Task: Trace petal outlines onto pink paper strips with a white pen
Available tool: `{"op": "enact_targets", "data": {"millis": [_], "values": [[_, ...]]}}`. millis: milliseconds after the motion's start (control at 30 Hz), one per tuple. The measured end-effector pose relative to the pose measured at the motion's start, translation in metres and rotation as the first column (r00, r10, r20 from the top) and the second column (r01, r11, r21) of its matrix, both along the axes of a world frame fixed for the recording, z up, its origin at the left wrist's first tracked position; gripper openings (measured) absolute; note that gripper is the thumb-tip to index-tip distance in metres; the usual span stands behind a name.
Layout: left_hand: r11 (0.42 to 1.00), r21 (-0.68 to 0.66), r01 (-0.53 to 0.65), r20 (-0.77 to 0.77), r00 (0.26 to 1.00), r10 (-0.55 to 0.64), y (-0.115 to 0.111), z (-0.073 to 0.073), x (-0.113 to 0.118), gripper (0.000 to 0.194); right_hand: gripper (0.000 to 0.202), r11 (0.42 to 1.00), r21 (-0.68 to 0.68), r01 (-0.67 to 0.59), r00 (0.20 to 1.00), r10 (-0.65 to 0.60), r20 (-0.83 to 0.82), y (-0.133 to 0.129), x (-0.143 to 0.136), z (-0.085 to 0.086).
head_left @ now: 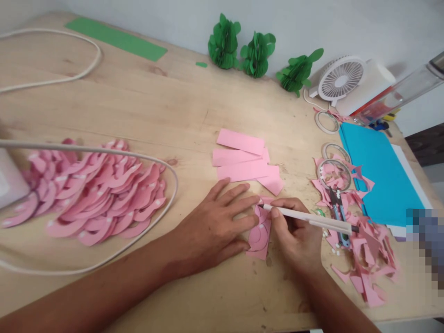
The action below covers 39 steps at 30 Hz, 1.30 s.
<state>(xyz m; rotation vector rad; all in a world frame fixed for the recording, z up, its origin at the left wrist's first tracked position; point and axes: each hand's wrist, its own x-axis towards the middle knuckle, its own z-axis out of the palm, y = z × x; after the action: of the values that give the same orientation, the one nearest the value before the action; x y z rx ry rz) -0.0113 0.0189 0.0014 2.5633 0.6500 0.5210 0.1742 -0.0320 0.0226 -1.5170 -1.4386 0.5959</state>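
My left hand (222, 222) lies flat with its fingers spread, the fingertips resting on the left edge of a pink paper strip (258, 236). Curved dark lines are drawn on that strip. My right hand (298, 231) grips a white pen (312, 217), its tip touching the upper end of the strip and its back end pointing right. Just beyond my fingers lie several plain pink paper strips (241, 142), overlapping in a loose fan. To the left spreads a big heap of cut, curved pink paper pieces (107, 199) with small white patches on them.
Tape rolls (335, 175), snips (338, 212) and pink paper scraps (371, 259) lie at right by blue sheets (381, 171). Green paper shapes (224, 44) stand along the wall, near a small white fan (342, 81). A green strip (116, 38) lies far left; a white cable (173, 185) loops around the heap.
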Motion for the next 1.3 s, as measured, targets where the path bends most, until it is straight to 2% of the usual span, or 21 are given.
{"op": "enact_targets", "data": {"millis": [733, 1300], "values": [[1.0, 0.022, 0.005, 0.01, 1.0, -0.006, -0.0004, -0.0028, -0.0009, 0.03, 0.012, 0.999, 0.0, -0.052, 0.994, 0.052, 0.091, -0.0026, 0.0036, -0.0064], [1.0, 0.005, 0.009, -0.013, 1.0, -0.009, 0.0005, -0.0006, -0.0008, 0.03, 0.009, 1.0, -0.019, -0.017, 0.986, 0.02, 0.167, -0.0023, 0.002, -0.0018]]}}
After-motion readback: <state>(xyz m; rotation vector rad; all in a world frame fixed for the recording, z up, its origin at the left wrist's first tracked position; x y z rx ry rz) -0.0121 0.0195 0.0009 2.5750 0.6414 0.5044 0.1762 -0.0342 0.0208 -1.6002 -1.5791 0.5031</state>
